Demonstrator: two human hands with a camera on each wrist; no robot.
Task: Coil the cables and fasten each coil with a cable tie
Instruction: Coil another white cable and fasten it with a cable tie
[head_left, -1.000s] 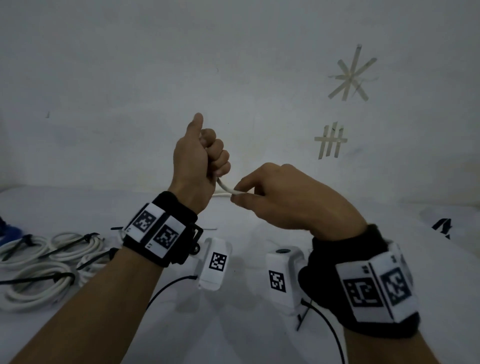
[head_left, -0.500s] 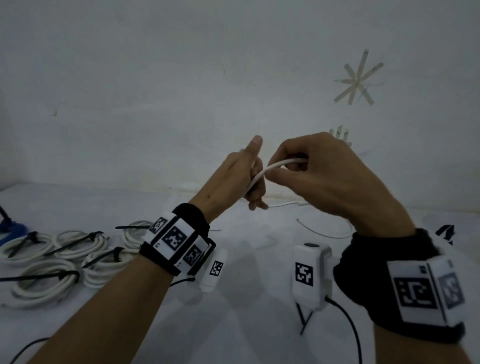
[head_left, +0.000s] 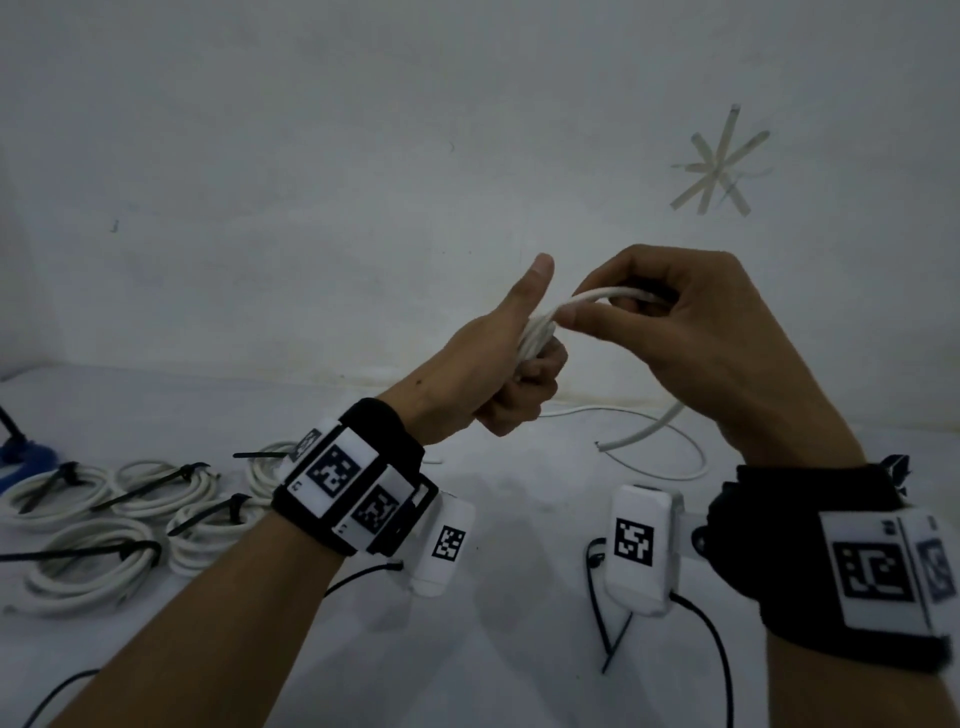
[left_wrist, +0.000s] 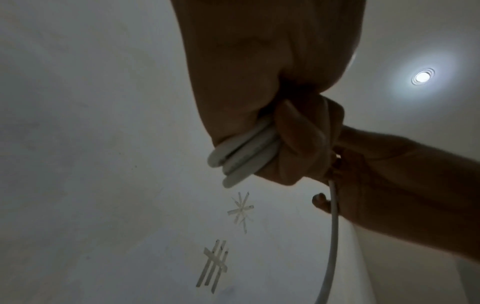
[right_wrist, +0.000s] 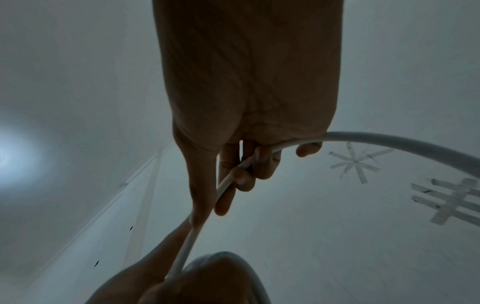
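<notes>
My left hand (head_left: 511, 364) is raised in front of me with its fingers curled round several loops of a white cable (head_left: 537, 338), thumb pointing up. The left wrist view shows three white turns (left_wrist: 244, 156) bunched in that fist. My right hand (head_left: 670, 332) is just to the right of it and pinches the same cable's free run (head_left: 608, 296) between thumb and fingers (right_wrist: 241, 176). The cable's loose tail (head_left: 649, 428) hangs down behind the right hand, its cut end above the white table (head_left: 498, 649).
Several white coils (head_left: 83, 566) bound with black cable ties lie at the left of the table. Another loose white cable (head_left: 670, 467) lies on the table beyond my hands. A blue object (head_left: 23, 457) sits at the far left edge. A white wall stands behind.
Both hands rose and came together. The right hand brought the cable up and over to the left fist, where more turns are gathered now than a second ago.
</notes>
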